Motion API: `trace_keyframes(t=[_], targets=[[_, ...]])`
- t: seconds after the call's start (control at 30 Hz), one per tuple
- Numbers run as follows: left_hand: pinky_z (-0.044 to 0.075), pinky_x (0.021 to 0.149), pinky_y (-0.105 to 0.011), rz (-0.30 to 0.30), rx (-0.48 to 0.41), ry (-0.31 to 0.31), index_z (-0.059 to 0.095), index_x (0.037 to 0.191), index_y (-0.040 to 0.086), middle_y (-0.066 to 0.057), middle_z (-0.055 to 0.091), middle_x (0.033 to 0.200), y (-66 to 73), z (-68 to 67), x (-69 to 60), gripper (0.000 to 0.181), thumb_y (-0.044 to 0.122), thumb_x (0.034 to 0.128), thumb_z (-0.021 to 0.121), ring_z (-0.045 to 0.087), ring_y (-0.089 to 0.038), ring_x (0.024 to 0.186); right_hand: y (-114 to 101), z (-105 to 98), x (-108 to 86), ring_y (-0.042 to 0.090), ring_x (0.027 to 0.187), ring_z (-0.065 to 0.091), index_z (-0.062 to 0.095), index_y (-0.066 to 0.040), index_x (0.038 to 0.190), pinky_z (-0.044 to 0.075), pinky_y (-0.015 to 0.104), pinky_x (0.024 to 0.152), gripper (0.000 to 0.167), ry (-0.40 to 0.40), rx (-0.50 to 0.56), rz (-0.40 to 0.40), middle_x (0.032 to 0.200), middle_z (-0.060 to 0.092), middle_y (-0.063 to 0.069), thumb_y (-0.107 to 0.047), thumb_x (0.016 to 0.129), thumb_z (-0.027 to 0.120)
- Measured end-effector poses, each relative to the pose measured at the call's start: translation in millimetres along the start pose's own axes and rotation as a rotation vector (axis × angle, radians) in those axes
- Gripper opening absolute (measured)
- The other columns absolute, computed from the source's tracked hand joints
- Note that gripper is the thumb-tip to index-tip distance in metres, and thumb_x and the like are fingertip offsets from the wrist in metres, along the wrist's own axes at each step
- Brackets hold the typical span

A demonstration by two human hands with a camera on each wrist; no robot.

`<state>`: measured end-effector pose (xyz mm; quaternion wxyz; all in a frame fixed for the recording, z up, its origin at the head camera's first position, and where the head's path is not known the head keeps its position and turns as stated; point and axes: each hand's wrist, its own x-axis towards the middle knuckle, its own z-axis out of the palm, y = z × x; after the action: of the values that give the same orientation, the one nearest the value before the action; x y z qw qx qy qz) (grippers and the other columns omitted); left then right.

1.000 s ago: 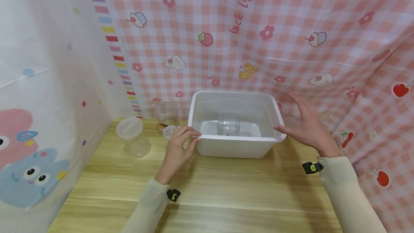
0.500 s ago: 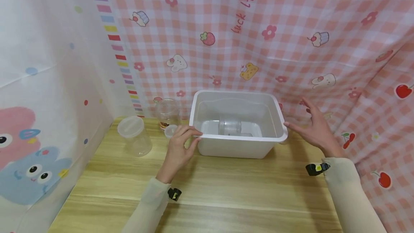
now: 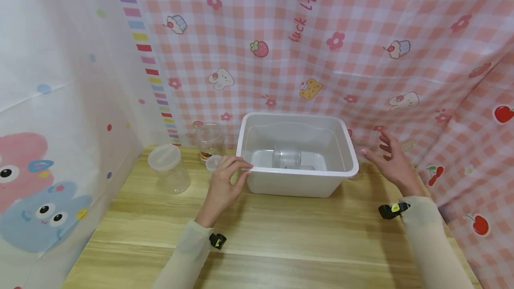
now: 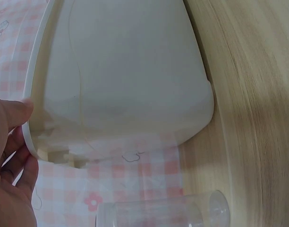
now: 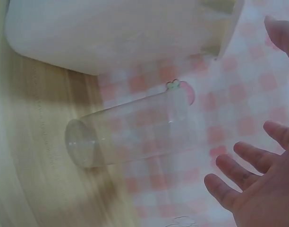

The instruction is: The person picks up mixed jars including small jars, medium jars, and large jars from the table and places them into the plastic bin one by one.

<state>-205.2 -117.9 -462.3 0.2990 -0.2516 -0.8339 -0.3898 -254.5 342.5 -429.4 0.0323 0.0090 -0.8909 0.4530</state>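
Observation:
A white plastic bin (image 3: 297, 184) stands on the wooden table with a clear jar (image 3: 287, 157) lying inside it. My left hand (image 3: 225, 186) holds the bin's rim at the near left corner, its thumb and fingertips on the edge in the left wrist view. To the right of the bin, my right hand (image 3: 391, 164) is in the air with fingers spread and loosely bent, holding nothing. Beside that hand, a clear plastic jar (image 5: 140, 127) stands upright next to the bin, mostly hidden behind the bin's corner in the head view.
Left of the bin are a clear jar with a whitish lid (image 3: 170, 168), a clear jar with a printed label (image 3: 210, 142) and a small whitish-lidded container (image 3: 213, 162) partly behind my left hand. A pink checked cloth (image 3: 281, 70) hangs behind the table (image 3: 281, 240).
My right hand has moved right, away from the bin's right rim, toward the jar standing there. My left hand stays at the near left corner, and the bin has not visibly moved.

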Motion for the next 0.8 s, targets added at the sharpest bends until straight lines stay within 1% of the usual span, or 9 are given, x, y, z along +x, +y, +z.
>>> trace_keyframes(t=[0.1,0.2,0.3,0.43,0.63,0.8], targets=[[0.053,0.093,-0.035,-0.007,-0.003,0.0,0.077,0.1,0.012,-0.001,0.072,0.104,-0.2,0.0,-0.4,0.011,0.009,0.0902,0.078,0.061,-0.02,0.104,6.9,4.2,1.9,0.053,0.152,0.02,0.002,-0.019,0.166,0.027,0.073,0.116,0.099,-0.012,0.012,0.016,0.172,0.008,0.018,-0.052,0.097,0.064],[0.053,0.092,-0.035,-0.007,-0.003,0.002,0.077,0.1,0.012,-0.001,0.072,0.104,0.3,-0.2,-0.5,0.011,0.008,0.0899,0.078,0.061,-0.02,0.104,12.9,8.3,4.0,0.055,0.15,0.021,-0.003,-0.017,0.166,0.029,0.074,0.114,0.101,-0.023,0.001,0.037,0.172,0.008,0.022,-0.052,0.098,0.063],[0.053,0.093,-0.035,-0.006,-0.004,0.003,0.077,0.1,0.012,-0.002,0.072,0.104,1.1,-0.1,-0.2,0.011,0.008,0.0894,0.078,0.061,-0.02,0.105,18.7,12.2,6.6,0.056,0.149,0.024,-0.001,-0.015,0.166,0.032,0.073,0.113,0.101,-0.022,-0.006,0.047,0.17,0.011,0.025,-0.051,0.098,0.064],[0.053,0.093,-0.035,-0.01,0.0,0.0,0.077,0.1,0.012,-0.002,0.072,0.104,1.5,-0.2,0.2,0.011,0.008,0.0899,0.078,0.061,-0.02,0.104,27.0,17.7,9.4,0.056,0.147,0.029,0.004,-0.01,0.165,0.035,0.071,0.113,0.099,-0.013,0.009,0.029,0.168,0.017,0.029,-0.043,0.098,0.067],[0.053,0.091,-0.035,-0.01,-0.005,-0.002,0.077,0.1,0.011,-0.002,0.072,0.104,1.7,-0.3,0.3,0.01,0.008,0.0905,0.077,0.061,-0.02,0.103,38.0,24.4,12.8,0.055,0.146,0.03,0.007,-0.009,0.165,0.035,0.07,0.113,0.095,-0.001,0.037,0.043,0.167,0.021,0.028,-0.037,0.098,0.068],[0.052,0.091,-0.035,-0.003,-0.006,0.005,0.076,0.1,0.011,-0.002,0.072,0.104,1.6,-0.1,0.0,0.011,0.008,0.0899,0.078,0.061,-0.021,0.103,45.2,30.0,14.4,0.055,0.144,0.034,0.011,-0.006,0.164,0.038,0.067,0.113,0.093,0.006,0.027,0.042,0.166,0.024,0.028,-0.036,0.099,0.068]])
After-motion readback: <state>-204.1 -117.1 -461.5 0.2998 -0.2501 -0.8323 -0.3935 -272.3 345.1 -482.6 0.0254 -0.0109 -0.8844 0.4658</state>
